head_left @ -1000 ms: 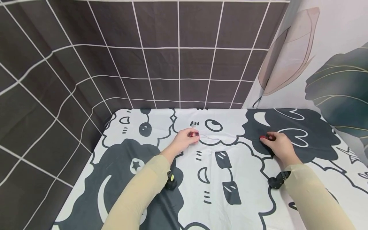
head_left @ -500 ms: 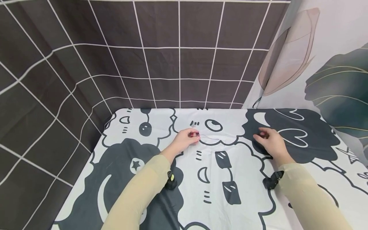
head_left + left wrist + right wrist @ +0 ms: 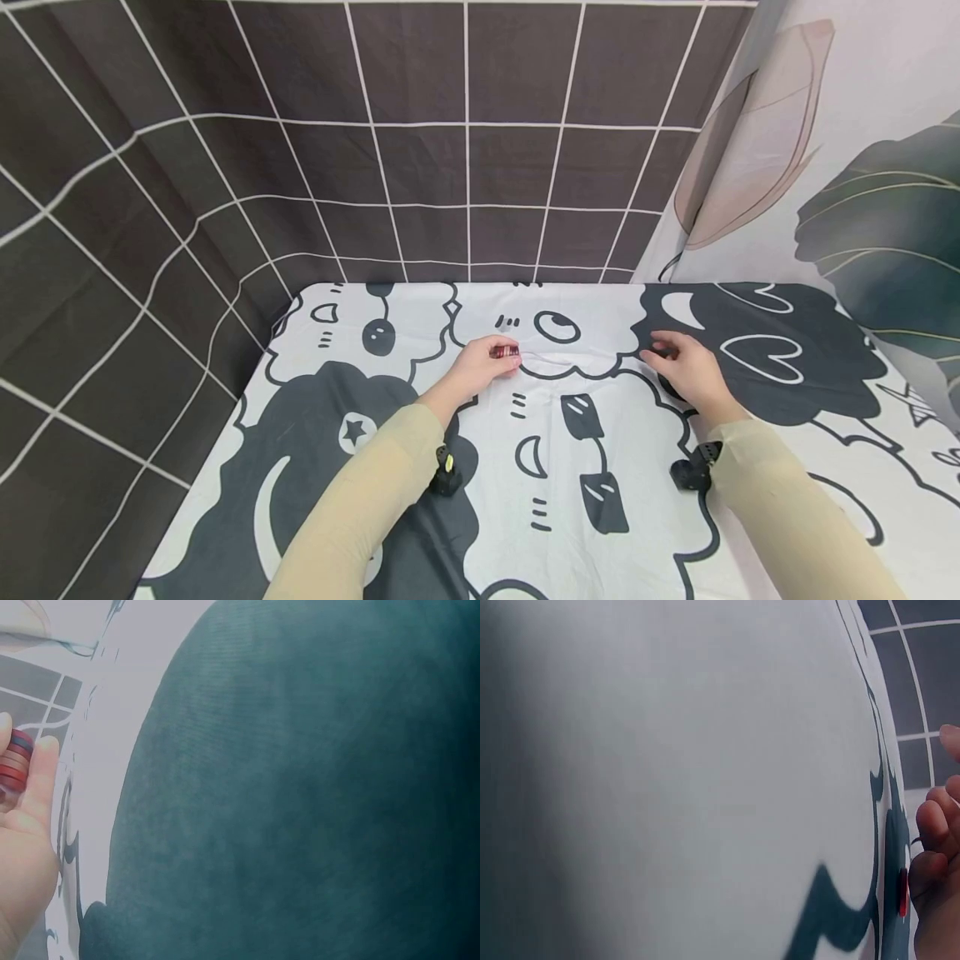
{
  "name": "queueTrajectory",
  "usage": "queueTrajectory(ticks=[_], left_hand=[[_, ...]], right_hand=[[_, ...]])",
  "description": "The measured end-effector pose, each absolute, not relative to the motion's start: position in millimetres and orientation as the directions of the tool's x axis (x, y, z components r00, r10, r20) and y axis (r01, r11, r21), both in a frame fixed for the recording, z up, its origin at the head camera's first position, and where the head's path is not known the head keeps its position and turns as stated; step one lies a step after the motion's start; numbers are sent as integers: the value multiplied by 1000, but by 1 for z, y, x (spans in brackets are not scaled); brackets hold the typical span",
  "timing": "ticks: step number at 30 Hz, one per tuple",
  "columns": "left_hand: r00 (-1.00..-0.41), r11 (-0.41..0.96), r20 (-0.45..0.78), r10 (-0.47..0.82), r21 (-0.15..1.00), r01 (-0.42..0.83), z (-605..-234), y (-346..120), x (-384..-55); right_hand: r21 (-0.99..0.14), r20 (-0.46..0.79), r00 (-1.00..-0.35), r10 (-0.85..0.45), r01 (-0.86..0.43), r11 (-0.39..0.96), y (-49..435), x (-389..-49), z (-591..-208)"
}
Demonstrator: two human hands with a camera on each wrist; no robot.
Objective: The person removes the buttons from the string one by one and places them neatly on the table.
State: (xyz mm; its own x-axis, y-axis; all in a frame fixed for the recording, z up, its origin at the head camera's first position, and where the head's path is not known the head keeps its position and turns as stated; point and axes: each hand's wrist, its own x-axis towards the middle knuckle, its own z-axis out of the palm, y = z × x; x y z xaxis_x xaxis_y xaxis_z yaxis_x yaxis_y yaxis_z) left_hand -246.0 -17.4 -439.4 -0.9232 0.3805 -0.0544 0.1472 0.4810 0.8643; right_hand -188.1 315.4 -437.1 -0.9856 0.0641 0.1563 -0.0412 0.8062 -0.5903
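Observation:
In the head view my left hand [image 3: 483,360] pinches a small banded red stack [image 3: 505,352] between thumb and fingers, just above the patterned cloth. The left wrist view shows this stack [image 3: 15,759] as several round discs, red, pinkish and dark blue, at the left edge. My right hand [image 3: 693,369] is over the edge of the dark printed patch, thumb and forefinger apart, with nothing clearly seen between them. A thin red piece [image 3: 903,892] shows beside its fingers in the right wrist view; whether it touches the hand, I cannot tell.
A black-and-white cartoon-print cloth [image 3: 540,550] covers the table. Dark grid-pattern curtains [image 3: 420,167] stand at the back and left. A leaf-print curtain [image 3: 877,83] hangs at the right. Black wrist devices [image 3: 446,475] sit at both sleeves.
The right hand has moved left across the cloth, and the red piece seen at its fingertips is no longer visible in the head view. The left hand and its stack stay in place.

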Motion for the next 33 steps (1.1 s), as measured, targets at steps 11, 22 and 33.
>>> queueTrajectory(ticks=[11, 22, 33], left_hand=[[-926, 460, -53, 374, 877, 136, -439, -17, -246], [-925, 449, -52, 376, 884, 133, -441, -17, -246], [-922, 484, -50, 385, 861, 155, -443, -17, -248]], right_hand=[[-627, 84, -996, 40, -21, 779, 305, -189, -434], [-677, 5, -1000, -23, -21, 736, 292, -192, -436], [-670, 17, -999, -51, -49, 741, 276, -196, -438]])
